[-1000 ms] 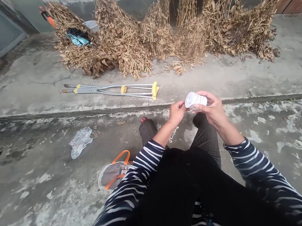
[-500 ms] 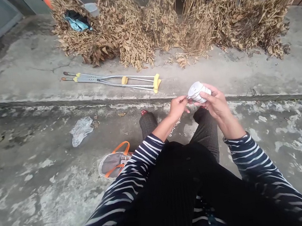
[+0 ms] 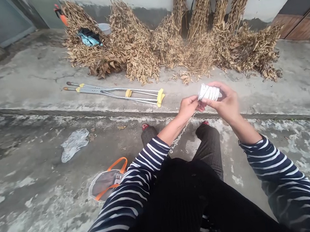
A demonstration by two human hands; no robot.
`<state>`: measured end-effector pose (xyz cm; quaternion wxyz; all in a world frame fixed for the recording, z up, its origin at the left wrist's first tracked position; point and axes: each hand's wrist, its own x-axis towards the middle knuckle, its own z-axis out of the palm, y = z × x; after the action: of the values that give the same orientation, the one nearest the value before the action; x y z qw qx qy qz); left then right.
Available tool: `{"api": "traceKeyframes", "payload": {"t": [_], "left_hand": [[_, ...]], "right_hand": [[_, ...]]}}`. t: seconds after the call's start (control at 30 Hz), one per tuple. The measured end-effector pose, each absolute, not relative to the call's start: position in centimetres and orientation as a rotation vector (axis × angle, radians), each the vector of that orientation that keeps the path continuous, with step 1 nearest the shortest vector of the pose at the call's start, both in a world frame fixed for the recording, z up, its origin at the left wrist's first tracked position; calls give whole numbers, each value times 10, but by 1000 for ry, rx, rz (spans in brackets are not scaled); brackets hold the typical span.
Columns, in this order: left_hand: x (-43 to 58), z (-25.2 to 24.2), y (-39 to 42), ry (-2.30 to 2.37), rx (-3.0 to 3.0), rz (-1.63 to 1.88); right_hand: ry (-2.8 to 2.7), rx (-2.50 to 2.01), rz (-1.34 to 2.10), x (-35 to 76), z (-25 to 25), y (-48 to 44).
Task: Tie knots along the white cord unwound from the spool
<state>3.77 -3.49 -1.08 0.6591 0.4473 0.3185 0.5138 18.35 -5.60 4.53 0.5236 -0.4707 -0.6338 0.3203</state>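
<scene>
A white roll [image 3: 209,92] with dark lines around it is held up in front of me, above the step edge. My right hand [image 3: 226,99] wraps round its right side, thumb along the near face. At the roll's left end my left hand [image 3: 188,107] is closed in a pinch, touching the roll or a strand at its edge; the pinched part is too small to make out. A pale, thin cord [image 3: 177,139] hangs below my hands, in front of the ground between my legs.
Crutches [image 3: 130,93] with yellow pads lie on the raised concrete ledge [image 3: 30,88]. Dried plant bundles [image 3: 139,51] lean on the wall. A clear plastic bag [image 3: 74,143] and an orange-handled bag [image 3: 103,182] are on the lower ground at left.
The roll has turned from showing its flat end to showing its wound side. My right hand has shifted slightly right. The view has tilted up, showing more wall.
</scene>
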Motion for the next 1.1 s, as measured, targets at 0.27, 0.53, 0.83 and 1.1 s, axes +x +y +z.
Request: {"api": "traceKeyframes", "payload": {"t": [0.27,0.53,0.83,1.1], "left_hand": [[32,-17,-44,753,1081,1183],[34,-28,-46,927,1230,1267],[37,-30,-30,953,1112,1395],[33,-41,-44,780,1211,1171]], "right_hand": [[-1553,-1101,879,182,28,-69],[-1489,-1109,724,167,37,-79],[-1396,-1053,659,143,21,-104],[-1225,-1064,617,160,26,-96]]}}
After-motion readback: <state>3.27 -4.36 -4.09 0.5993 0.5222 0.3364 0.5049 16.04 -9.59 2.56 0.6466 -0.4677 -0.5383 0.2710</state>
